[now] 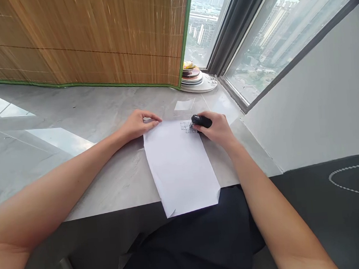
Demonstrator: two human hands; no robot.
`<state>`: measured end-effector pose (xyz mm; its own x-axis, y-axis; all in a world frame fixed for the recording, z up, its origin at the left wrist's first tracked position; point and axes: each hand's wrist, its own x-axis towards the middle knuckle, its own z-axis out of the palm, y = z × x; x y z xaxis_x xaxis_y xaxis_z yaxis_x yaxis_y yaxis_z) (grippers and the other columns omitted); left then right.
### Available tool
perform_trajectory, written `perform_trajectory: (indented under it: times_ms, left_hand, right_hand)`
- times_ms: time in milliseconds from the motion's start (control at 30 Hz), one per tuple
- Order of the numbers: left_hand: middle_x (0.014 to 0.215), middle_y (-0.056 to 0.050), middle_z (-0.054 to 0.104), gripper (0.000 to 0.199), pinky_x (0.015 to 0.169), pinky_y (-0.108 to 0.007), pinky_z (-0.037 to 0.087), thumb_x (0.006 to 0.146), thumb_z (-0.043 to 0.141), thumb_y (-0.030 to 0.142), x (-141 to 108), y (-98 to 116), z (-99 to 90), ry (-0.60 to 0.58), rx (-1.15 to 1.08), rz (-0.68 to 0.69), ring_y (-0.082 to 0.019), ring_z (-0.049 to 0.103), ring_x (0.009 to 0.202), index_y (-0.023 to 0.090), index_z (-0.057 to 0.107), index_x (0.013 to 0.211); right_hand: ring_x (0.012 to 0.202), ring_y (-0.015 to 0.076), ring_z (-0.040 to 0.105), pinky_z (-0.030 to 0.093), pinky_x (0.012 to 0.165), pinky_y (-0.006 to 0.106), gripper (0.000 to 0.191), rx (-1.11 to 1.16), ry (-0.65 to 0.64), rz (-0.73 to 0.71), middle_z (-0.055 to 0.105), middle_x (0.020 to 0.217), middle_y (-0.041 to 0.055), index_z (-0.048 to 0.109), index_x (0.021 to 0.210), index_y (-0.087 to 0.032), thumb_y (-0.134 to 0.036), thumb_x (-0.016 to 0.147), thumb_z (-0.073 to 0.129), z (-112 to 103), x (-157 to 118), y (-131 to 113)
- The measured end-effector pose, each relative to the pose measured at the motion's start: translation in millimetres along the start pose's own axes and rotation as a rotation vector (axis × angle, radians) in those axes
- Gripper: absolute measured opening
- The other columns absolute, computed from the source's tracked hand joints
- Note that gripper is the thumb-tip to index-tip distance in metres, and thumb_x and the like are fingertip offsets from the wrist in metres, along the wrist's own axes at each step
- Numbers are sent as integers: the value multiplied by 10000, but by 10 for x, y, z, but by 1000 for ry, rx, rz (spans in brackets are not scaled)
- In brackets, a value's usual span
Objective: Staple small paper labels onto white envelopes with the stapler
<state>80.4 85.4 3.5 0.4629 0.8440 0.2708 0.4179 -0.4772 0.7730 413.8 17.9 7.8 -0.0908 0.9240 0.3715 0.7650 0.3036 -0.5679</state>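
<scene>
A white sheet of paper (180, 168) lies on the grey marbled ledge, and its near end hangs past the ledge's front edge with folded corners. My left hand (138, 124) is at the far left corner of the paper, thumb and forefinger closed on its edge. In my right hand (219, 127) is a small black roller stamp (201, 121), gripped between thumb and fingers at the paper's far right corner. Beside the stamp, a patch of black printed marks (187, 126) shows on the paper. The stamp's underside is hidden.
Behind the ledge (114, 178) hangs a bamboo blind (79, 38) with green edging. Stacked plates (198, 82) stand in the far corner by the window (271, 38). A white wall (318, 101) bounds the right side. A beaded cord (343, 171) hangs at lower right.
</scene>
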Motion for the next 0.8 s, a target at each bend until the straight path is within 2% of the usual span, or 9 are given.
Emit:
perform_trajectory:
  times_ms: [133, 200, 400, 567, 800]
  left_hand:
    - [1002, -43, 853, 241, 981, -413, 628, 906, 817, 424, 11, -14, 22, -23, -18, 12, -285, 778, 973, 233, 917, 1013]
    - [1004, -44, 850, 238, 997, -428, 629, 902, 821, 416, 19, -51, 40, -27, -29, 22, -296, 780, 1002, 230, 916, 1016]
    - [966, -35, 836, 185, 1043, -469, 613, 846, 871, 313, 34, -142, 83, 32, -65, -10, -337, 778, 1085, 228, 915, 1005]
    - [980, -30, 845, 182, 1081, -471, 598, 867, 827, 301, 5, 14, 39, -5, -61, -26, -317, 791, 1062, 215, 919, 998]
    - [1050, -39, 869, 251, 1115, -397, 581, 851, 803, 359, -32, 176, 1, -27, -25, -110, -284, 790, 1097, 232, 921, 1032]
  right_hand:
    - [1194, 313, 727, 559, 1106, 514, 421, 36, -55, -120, 800, 1278, 63, 765, 1390, -292, -392, 984, 718, 63, 0, -94]
    - [1238, 326, 706, 539, 1133, 531, 428, 13, -81, -127, 790, 1292, 68, 736, 1451, -310, -380, 1040, 641, 96, 0, -132]
    - [1153, 340, 684, 537, 1077, 530, 408, -45, -98, -130, 778, 1216, 76, 750, 1431, -318, -380, 1087, 540, 141, -2, -147]
    - [1088, 328, 677, 533, 1035, 505, 407, -66, -106, -149, 770, 1158, 77, 762, 1411, -305, -364, 1089, 520, 132, -7, -158]
    - [1076, 341, 636, 472, 1017, 525, 394, -220, -106, -142, 777, 1151, 97, 758, 1392, -313, -346, 1093, 503, 157, -48, -248]
